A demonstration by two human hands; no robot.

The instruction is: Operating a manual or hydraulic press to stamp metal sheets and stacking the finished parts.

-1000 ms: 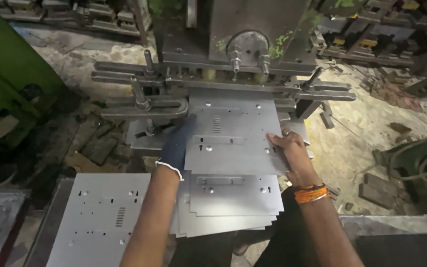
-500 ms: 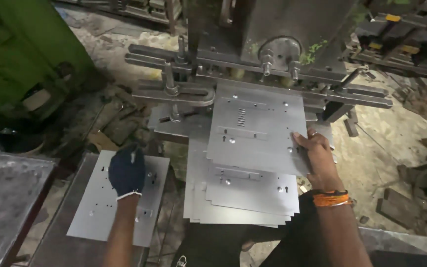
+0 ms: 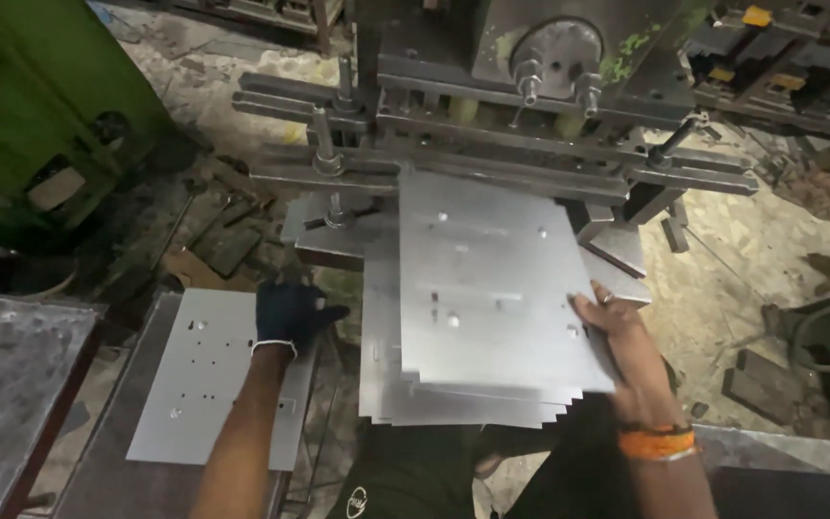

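At nine o'clock, gloved left hand (image 3: 286,315) flat, releasing punched sheet (image 3: 206,384); right hand (image 3: 617,332) gripping top sheet (image 3: 492,288); feed squarely into press (image 3: 501,144).

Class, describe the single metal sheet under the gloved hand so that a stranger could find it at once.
Start at the grey press at the top, then drop to the lower left. There a flat punched sheet lies alone under the gloved left hand. Unlike the stacked sheets that the bare right hand steadies, it is single.

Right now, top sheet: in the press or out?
Partly in. The top sheet has its far edge under the press, and its near end rests on the stack, right hand at its edge.
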